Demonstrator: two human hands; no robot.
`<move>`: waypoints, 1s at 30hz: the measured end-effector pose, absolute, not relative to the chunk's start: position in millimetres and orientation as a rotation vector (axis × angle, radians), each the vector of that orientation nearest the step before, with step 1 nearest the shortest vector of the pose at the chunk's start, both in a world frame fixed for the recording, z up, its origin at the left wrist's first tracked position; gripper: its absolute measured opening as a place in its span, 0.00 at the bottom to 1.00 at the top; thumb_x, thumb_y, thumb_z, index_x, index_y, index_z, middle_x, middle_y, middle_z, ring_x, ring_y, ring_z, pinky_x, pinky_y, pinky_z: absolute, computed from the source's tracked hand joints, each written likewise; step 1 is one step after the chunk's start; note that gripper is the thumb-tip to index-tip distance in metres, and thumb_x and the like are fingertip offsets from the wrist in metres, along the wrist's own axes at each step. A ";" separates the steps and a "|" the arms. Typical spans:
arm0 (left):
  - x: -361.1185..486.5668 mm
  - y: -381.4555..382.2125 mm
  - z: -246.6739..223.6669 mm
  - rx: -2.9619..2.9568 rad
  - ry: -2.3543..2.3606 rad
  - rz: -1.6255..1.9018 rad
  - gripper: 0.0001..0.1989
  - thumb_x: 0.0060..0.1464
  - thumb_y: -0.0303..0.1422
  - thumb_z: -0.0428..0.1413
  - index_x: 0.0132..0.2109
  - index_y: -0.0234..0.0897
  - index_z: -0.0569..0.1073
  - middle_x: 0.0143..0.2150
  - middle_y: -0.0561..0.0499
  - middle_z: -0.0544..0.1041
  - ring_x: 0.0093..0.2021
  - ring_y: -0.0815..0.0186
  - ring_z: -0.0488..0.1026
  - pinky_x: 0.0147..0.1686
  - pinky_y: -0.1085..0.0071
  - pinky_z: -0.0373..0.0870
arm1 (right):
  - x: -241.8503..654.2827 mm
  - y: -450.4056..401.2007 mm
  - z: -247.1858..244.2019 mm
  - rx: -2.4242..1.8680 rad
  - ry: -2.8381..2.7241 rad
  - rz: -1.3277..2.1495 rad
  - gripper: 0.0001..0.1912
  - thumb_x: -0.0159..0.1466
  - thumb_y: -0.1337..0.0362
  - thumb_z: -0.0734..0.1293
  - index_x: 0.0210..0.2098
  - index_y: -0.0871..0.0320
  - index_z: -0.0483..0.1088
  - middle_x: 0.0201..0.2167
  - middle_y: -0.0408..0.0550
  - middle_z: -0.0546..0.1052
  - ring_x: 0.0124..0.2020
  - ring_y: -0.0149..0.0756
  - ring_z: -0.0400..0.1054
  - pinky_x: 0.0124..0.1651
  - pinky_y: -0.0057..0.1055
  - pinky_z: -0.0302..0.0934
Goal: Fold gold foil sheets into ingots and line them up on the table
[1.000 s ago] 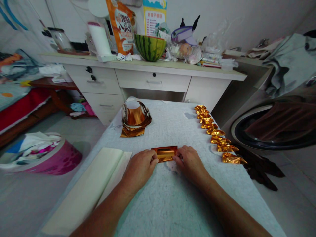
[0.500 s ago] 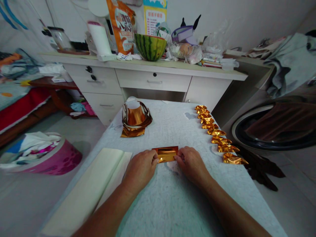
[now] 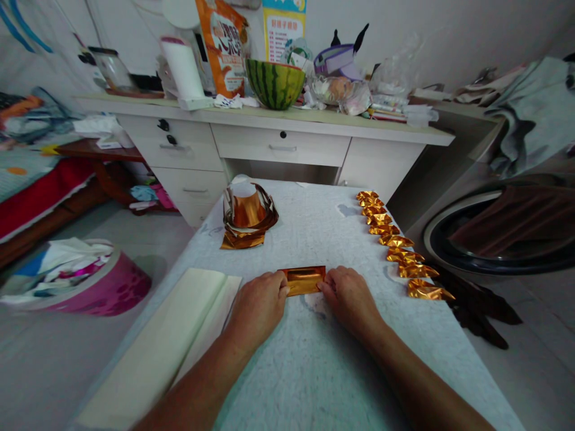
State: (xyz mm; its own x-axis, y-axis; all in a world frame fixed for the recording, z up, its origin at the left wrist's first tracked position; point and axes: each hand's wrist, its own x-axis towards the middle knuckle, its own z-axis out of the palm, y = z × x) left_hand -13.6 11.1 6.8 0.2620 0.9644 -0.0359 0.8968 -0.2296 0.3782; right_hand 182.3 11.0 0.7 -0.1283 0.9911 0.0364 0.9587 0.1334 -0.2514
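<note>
A small piece of shiny gold foil paper (image 3: pixel 305 282), its far edge curled over, lies low over the cloth-covered table (image 3: pixel 309 233). My left hand (image 3: pixel 261 300) pinches its left end between thumb and fingers. At the right end, my right hand (image 3: pixel 349 294) pinches it the same way. Farther back on the left stands a stack of gold foil sheets (image 3: pixel 245 238) curled around a whitish core. Along the table's right edge runs a row of several folded gold foil pieces (image 3: pixel 405 255). Beside my left forearm lies a folded stack of cream paper (image 3: pixel 157 341).
Behind the table is a white desk (image 3: pixel 278 146) bearing a cut watermelon half (image 3: pixel 275 84), an orange snack bag (image 3: pixel 223 51) and plastic bags. A pink waste bin (image 3: pixel 121 284) stands on the floor at left. At right is a front-loading washing machine (image 3: pixel 431 221) with clothes.
The foil piece and both hands stay nearly in place, with only slight finger movement. The whole view has shifted a little.
</note>
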 end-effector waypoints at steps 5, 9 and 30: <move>-12.5 11.1 6.3 2.251 1.711 0.287 0.07 0.60 0.30 0.48 0.37 0.39 0.71 0.34 0.50 0.77 0.36 0.61 0.75 0.35 0.68 0.62 | 180.5 10.4 3.0 -1.934 -2.214 0.235 0.08 0.63 0.63 0.65 0.28 0.57 0.69 0.30 0.49 0.74 0.34 0.38 0.65 0.37 0.32 0.52; -10.0 10.8 7.1 2.246 1.740 0.246 0.07 0.60 0.30 0.48 0.38 0.39 0.70 0.35 0.49 0.77 0.36 0.61 0.75 0.35 0.68 0.63 | 180.7 10.4 2.0 -1.937 -2.212 0.216 0.08 0.62 0.63 0.66 0.28 0.57 0.69 0.30 0.49 0.75 0.34 0.39 0.66 0.36 0.32 0.52; -5.2 7.7 4.7 2.256 1.821 0.236 0.07 0.61 0.30 0.45 0.39 0.39 0.68 0.35 0.48 0.76 0.36 0.60 0.75 0.33 0.67 0.63 | 179.6 12.3 0.4 -1.967 -2.233 0.170 0.10 0.63 0.61 0.65 0.27 0.57 0.69 0.30 0.49 0.75 0.33 0.39 0.66 0.36 0.32 0.51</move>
